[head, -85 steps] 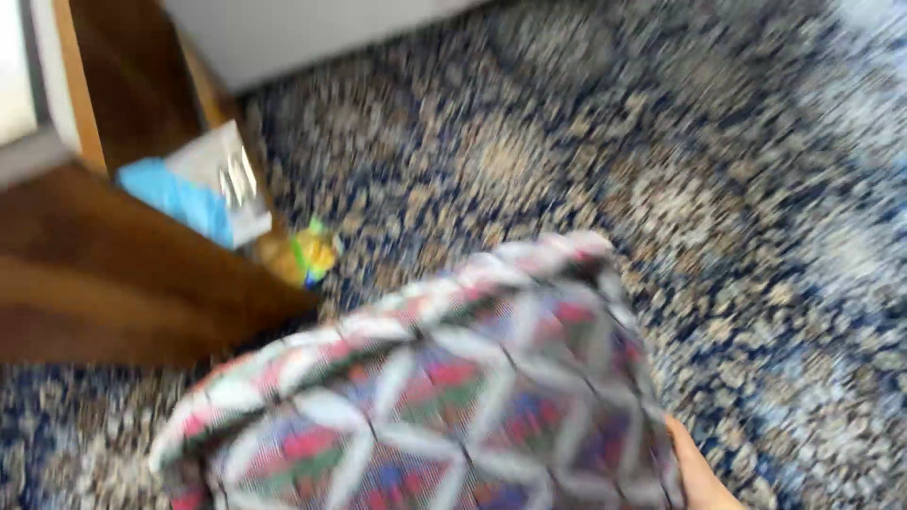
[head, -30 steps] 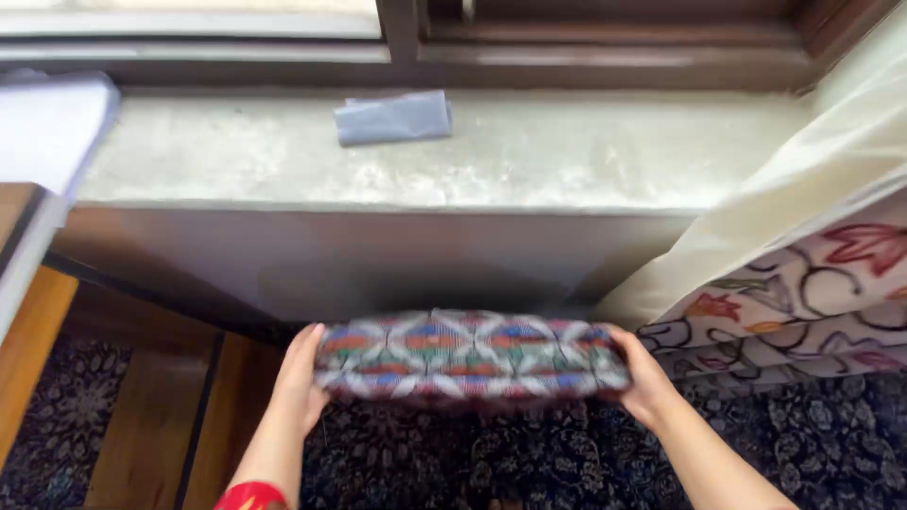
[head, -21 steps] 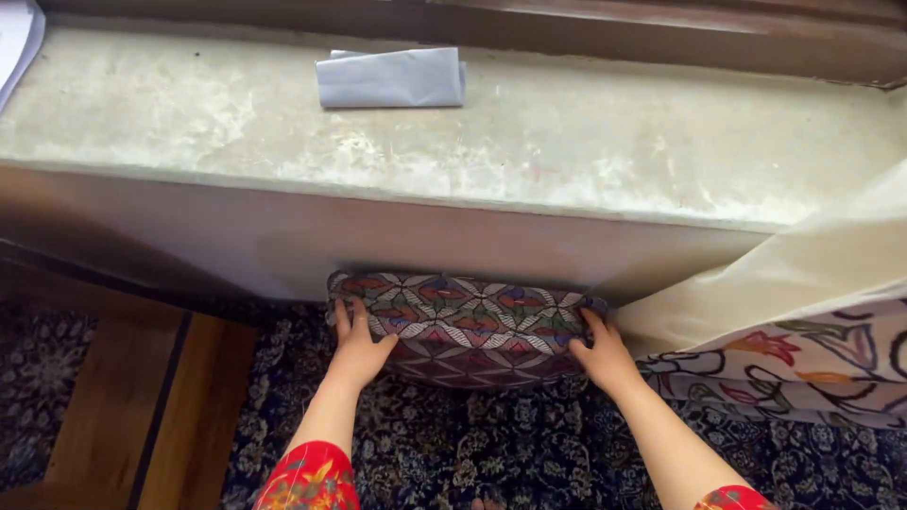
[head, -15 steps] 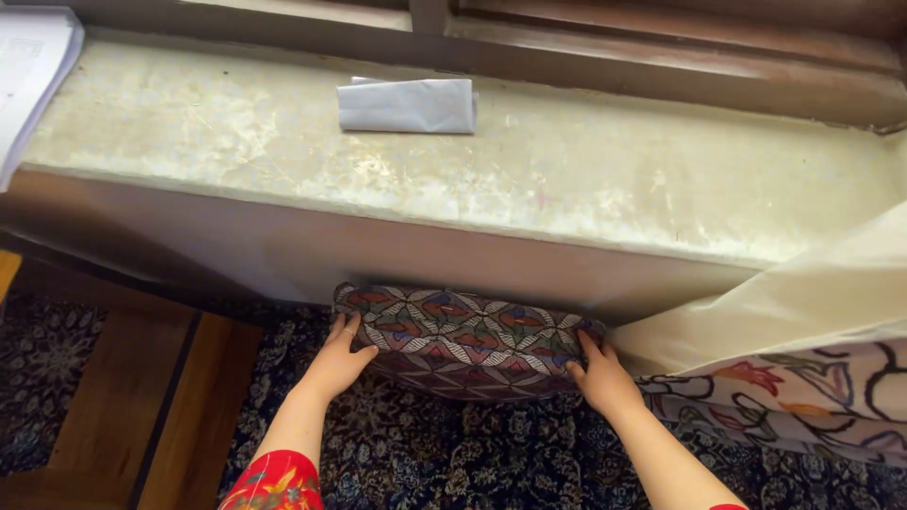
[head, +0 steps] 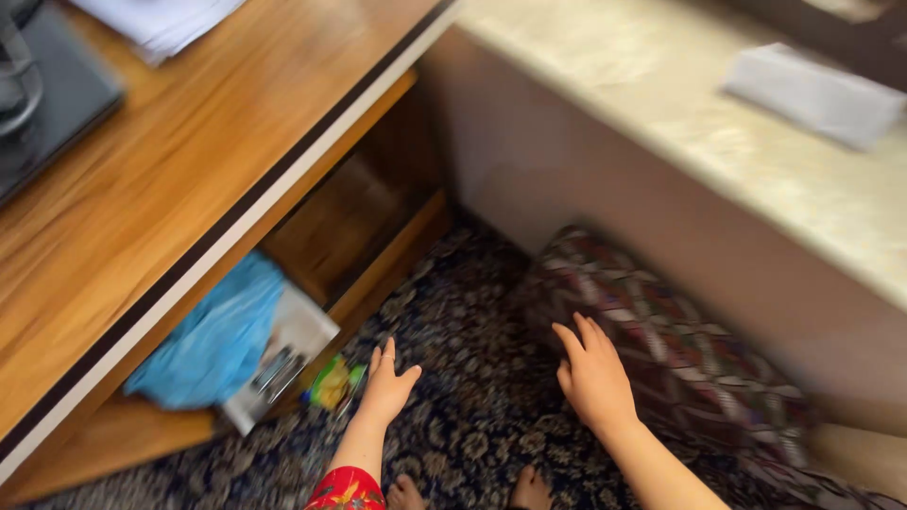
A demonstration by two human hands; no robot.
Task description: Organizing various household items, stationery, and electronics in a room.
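Note:
A patterned cushion [head: 680, 331] in red, blue and white leans against the wall under the stone sill [head: 661, 104]. My right hand [head: 595, 378] hovers open just in front of its left end, fingers spread, barely touching or just off it. My left hand [head: 387, 387] is open over the dark patterned carpet [head: 463, 378], holding nothing, close to a small yellow-green packet [head: 333, 382] on the floor.
A wooden desk [head: 189, 161] fills the left, with a dark device [head: 47, 94] and papers [head: 161, 19] on top. Under it lie a blue plastic bag [head: 213, 345] and a white packet [head: 283, 354]. A folded grey cloth [head: 812, 94] sits on the sill. My toes [head: 529, 486] show below.
Both hands have let go of the cushion, which now rests against the wall. My view has swung left toward the desk, and my left hand has moved toward the items beneath it.

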